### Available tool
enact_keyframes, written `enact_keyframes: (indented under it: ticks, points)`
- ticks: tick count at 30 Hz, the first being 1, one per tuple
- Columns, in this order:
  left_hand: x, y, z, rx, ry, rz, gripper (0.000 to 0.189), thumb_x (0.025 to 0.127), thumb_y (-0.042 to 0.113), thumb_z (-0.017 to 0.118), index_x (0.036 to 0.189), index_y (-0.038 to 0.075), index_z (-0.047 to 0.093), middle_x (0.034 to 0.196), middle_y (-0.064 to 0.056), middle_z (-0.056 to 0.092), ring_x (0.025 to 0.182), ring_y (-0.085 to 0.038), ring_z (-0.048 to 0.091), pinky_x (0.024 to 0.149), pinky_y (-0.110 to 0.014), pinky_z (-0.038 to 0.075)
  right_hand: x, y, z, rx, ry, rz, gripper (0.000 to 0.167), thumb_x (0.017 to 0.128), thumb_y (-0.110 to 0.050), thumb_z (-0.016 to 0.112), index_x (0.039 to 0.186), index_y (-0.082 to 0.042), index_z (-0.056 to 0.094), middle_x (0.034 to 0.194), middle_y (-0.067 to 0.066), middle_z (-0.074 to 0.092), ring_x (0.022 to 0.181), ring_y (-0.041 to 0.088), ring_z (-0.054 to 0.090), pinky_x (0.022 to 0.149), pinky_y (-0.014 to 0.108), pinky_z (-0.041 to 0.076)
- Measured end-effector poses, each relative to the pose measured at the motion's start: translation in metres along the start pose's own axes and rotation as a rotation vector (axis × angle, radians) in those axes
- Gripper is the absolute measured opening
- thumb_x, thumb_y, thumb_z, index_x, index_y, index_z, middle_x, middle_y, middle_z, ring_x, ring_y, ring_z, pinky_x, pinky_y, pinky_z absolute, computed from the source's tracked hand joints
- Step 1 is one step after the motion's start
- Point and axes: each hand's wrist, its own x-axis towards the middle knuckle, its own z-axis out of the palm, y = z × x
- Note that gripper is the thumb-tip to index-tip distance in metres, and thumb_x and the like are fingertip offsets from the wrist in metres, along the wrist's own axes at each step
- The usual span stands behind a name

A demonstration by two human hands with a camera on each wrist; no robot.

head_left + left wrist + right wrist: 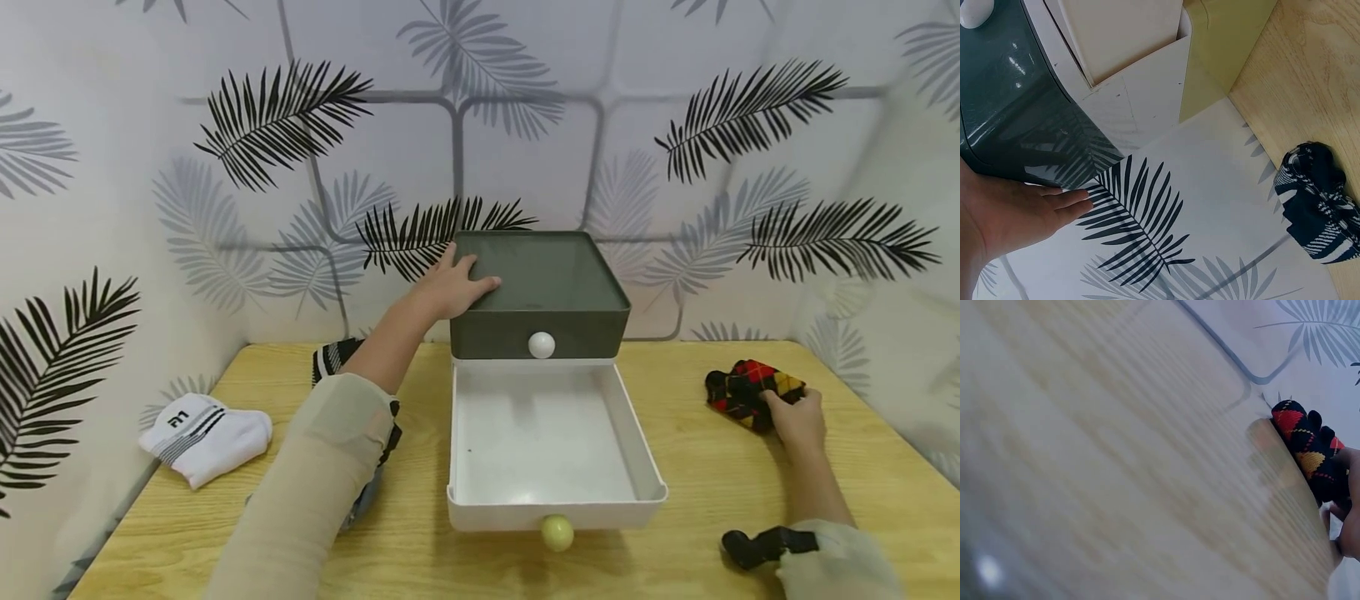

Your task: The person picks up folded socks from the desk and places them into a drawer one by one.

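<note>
My left hand (453,287) rests with spread fingers on the left edge of the dark grey-green top (547,267) of a small drawer box. In the left wrist view, that hand (1022,215) lies along the box's dark edge. Below the top part, a white drawer (536,433) is pulled out, with a yellow-green knob (557,533) on its front. At the right of the table, my right hand (801,421) pinches a bundled pair of socks (750,392) in a black, red and yellow argyle pattern. Those socks (1300,444) show in the right wrist view too.
Folded white socks (206,437) lie at the left of the wooden table (697,483). Black-and-white patterned socks (1319,200) lie nearer the box, and my left forearm partly covers them in the head view. A patterned wall (630,167) stands close behind.
</note>
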Motion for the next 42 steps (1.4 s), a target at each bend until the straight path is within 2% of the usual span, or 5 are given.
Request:
enact_keyframes:
  ticks: [8,15,30,37,42]
  points:
    - [-0.001,0.000,-0.002,0.008,-0.009,-0.005,0.070,0.094,0.056,0.032,0.149,0.017,0.015,0.152,-0.009,-0.010,0.136,-0.033,0.004,0.104,-0.052,0.017,-0.007,0.007,0.001,0.187,0.031,-0.274,0.067,0.095,-0.018,0.049,0.149,-0.020,0.009,0.150,0.017,0.005,0.134,0.038,0.006,0.106,0.051,0.008]
    - [-0.001,0.001,0.000,0.008,-0.007,-0.003,0.070,0.094,0.057,0.031,0.149,0.016,0.014,0.152,-0.009,-0.009,0.136,-0.033,0.004,0.104,-0.052,0.016,-0.004,0.011,0.003,0.086,0.064,-0.338,0.033,0.094,-0.022,0.053,0.125,-0.012,0.060,0.119,0.021,0.055,0.089,0.016,0.055,0.074,0.020,0.040]
    - [-0.002,0.001,-0.002,0.021,-0.009,-0.012,0.070,0.094,0.056,0.032,0.149,0.017,0.014,0.152,-0.009,-0.009,0.136,-0.034,0.006,0.104,-0.053,0.018,-0.006,0.012,-0.002,0.168,-0.051,-0.427,0.050,0.091,-0.013,0.057,0.139,-0.020,0.044,0.143,0.035,0.002,0.129,0.050,0.002,0.102,0.058,0.011]
    - [-0.003,0.002,-0.002,0.017,-0.028,-0.022,0.070,0.094,0.057,0.031,0.149,0.018,0.013,0.152,-0.008,-0.011,0.137,-0.032,0.003,0.104,-0.053,0.016,-0.006,0.010,-0.007,0.326,-0.084,-0.249,0.057,0.090,-0.014,0.061,0.139,-0.033,0.040,0.149,0.019,0.005,0.131,0.031,0.020,0.096,0.019,0.030]
    - [-0.001,0.002,-0.002,0.019,-0.029,-0.026,0.070,0.094,0.058,0.030,0.149,0.019,0.012,0.152,-0.007,-0.012,0.137,-0.032,0.002,0.104,-0.053,0.016,-0.003,0.009,-0.015,0.682,-0.213,-0.028,0.066,0.082,-0.007,0.069,0.136,-0.036,0.044,0.146,0.001,0.022,0.062,0.001,0.054,0.049,0.014,0.042]
